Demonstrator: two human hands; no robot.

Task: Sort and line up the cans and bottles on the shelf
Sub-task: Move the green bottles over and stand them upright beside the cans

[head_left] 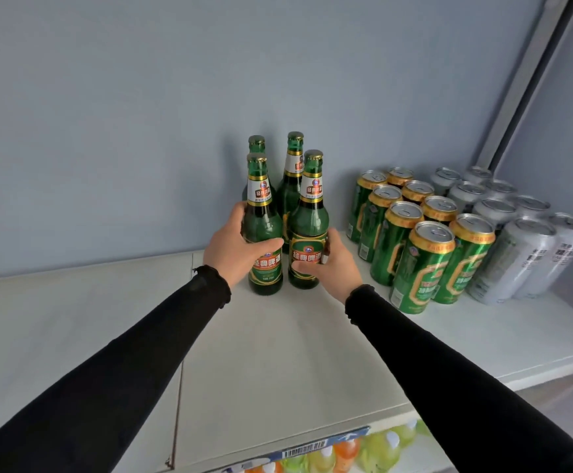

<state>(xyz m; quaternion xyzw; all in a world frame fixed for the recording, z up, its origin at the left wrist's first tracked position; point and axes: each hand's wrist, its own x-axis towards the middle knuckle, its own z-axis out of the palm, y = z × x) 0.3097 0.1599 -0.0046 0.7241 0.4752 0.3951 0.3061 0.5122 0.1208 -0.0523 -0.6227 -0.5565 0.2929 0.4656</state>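
Four green glass beer bottles stand upright in a tight two-by-two cluster on a white shelf (278,353), near the blue-grey back wall (141,114). The left hand (233,249) wraps the near-left bottle (262,233) at its body, thumb across the front just above the main label, fingers hidden behind the glass. The right hand (329,264) grips the near-right bottle (309,230) low on its body, thumb lying over the label's lower edge. Both bottles sit base-down on the shelf, almost touching each other. Behind them are the far-left bottle (256,145), mostly hidden, and the far-right bottle (291,186).

Each bottle has a gold cap, a white neck label with a red band and round blue emblem, and a red-and-gold body label with white Chinese characters; the small print is too blurred to read.

To the right, well apart from the bottles, the green cans (425,247) with gold rims stand in two rows running near to far, carrying gold-framed labels with unreadable characters and a barcode low on the nearest can. Just beside them on the right, the silver cans (517,247) stand in two similar rows, with dark vertical Chinese print, unreadable.

Both arms wear black sleeves (124,387). A barcode tag (303,450) sits on the shelf's near edge, above yellow-green and orange drink bottles (373,450) on the level below.
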